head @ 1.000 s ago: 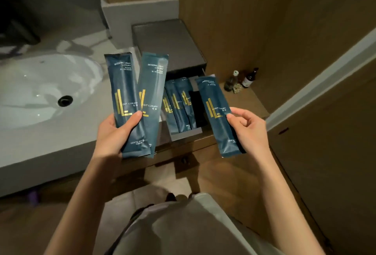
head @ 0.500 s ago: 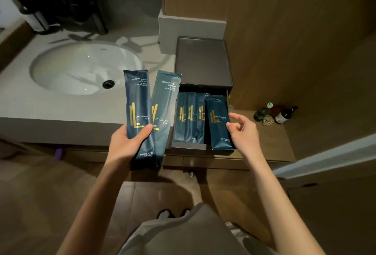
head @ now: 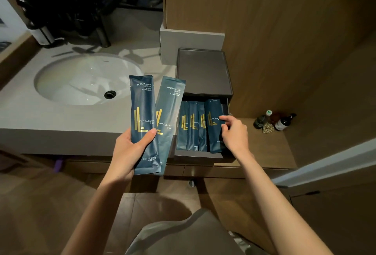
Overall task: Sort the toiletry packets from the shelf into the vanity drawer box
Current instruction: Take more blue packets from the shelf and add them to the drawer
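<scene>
Packet (head: 212, 132) edge pinched in right hand (head: 235, 136).

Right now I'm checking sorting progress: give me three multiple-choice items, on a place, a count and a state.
1. Where do the small bottles stand? A) on the wooden shelf right of the box B) in the sink C) on the box
2. How many packets does the left hand hold? A) one B) two C) four
3. The drawer is: A) shut B) removed C) open
Answers: 1 A, they stand beside the wall; 2 B, two fanned in its grip; 3 C, pulled out from the box.
</scene>
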Available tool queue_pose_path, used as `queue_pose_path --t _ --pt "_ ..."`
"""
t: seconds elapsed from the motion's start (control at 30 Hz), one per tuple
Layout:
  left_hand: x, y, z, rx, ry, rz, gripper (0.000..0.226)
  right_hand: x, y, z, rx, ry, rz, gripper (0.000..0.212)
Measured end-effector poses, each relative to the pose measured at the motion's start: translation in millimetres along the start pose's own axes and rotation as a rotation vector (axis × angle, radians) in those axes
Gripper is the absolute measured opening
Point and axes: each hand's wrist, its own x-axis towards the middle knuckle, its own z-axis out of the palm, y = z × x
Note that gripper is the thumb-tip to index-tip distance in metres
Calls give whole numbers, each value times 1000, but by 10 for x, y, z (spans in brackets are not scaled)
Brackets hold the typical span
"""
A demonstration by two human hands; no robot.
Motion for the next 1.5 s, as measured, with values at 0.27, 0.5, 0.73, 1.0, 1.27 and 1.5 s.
queue_pose_path --t 0.27,0.5,0.73,1.0,1.27,1.5 --pt "-23 10 42 -5 -8 6 13 -3 -3 101 -83 92 -18 32" --pt "-26 20 47 -25 -5 1 12 -45 21 183 -114 94 -11 46" --pt "6 18 27 -24 0 0 13 -45 1 99 -414 -1 -223 62" --pt "62 20 88 -11 -2 1 11 -56 -48 283 -454 -306 -307 61" --pt "94 21 132 2 -11 4 10 99 112 381 -494 -411 -141 84" --pt "98 -7 162 7 -13 -9 12 150 124 436 -456 -393 -187 78"
